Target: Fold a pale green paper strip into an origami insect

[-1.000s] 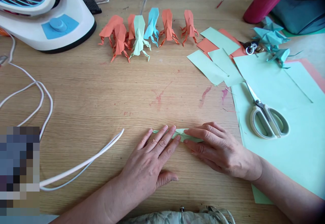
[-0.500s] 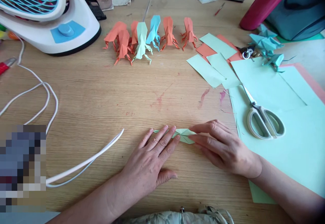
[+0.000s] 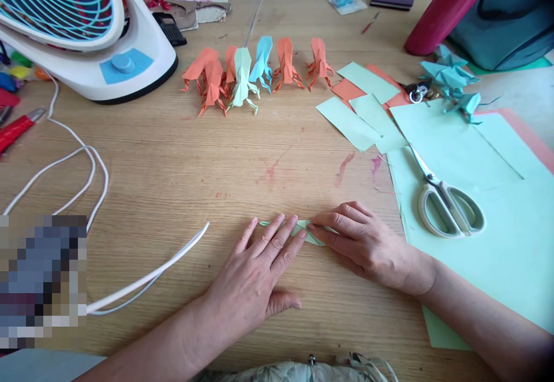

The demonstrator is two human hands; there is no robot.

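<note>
A small folded strip of light green paper (image 3: 315,239) lies flat on the table before me, partly covered by both hands. My left hand (image 3: 264,266) is open, with its fingers stretched out and pressing on the paper's left part and the thumb apart on the wood. From the right, my right hand (image 3: 363,240) pinches the paper's right end, its fingertips beside my left fingers. That right end is hidden under the fingers. Off to the right, grey-handled scissors (image 3: 450,206) rest on light green sheets (image 3: 489,272).
Several folded paper figures (image 3: 283,64) stand at the back, with cut paper pieces (image 3: 350,122) to their right. A white fan (image 3: 142,76) and a white cable (image 3: 101,180) occupy the left. A magenta bottle (image 3: 445,12) and teal paper figures (image 3: 450,79) are at the back right.
My right hand has slid left along the paper toward my left fingers, covering more of it. My left hand stays in place. The view has shifted slightly.
</note>
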